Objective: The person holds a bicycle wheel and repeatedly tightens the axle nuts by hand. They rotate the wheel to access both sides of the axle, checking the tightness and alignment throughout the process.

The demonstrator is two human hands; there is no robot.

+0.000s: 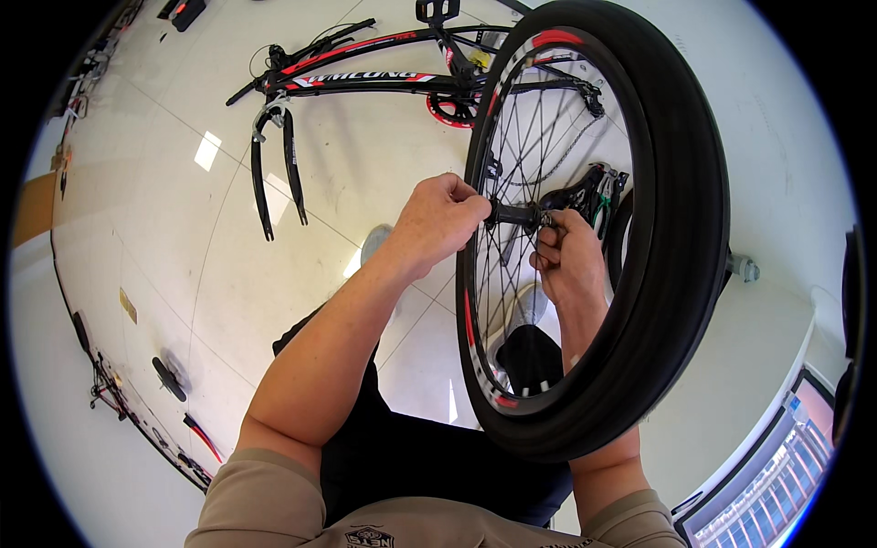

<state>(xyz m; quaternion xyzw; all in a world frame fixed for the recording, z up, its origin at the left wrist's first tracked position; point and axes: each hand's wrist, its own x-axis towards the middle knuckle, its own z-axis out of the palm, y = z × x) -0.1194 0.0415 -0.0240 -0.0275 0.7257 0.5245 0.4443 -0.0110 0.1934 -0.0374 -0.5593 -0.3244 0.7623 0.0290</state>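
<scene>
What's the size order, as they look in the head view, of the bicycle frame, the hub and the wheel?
1. Wheel, nearer the camera than the frame
2. Bicycle frame
3. Hub

At centre-right of the frame, we have a thick black-tyred bicycle wheel point(685, 183) with red-and-white rim markings. Our left hand point(441, 219) pinches the left end of its slim black cylindrical hub point(514, 216); our right hand point(571, 260) has curled fingers at the right end. Across the upper part, we see a black-and-red bicycle frame point(365, 80) on the glossy pale tiled floor point(365, 164).
</scene>
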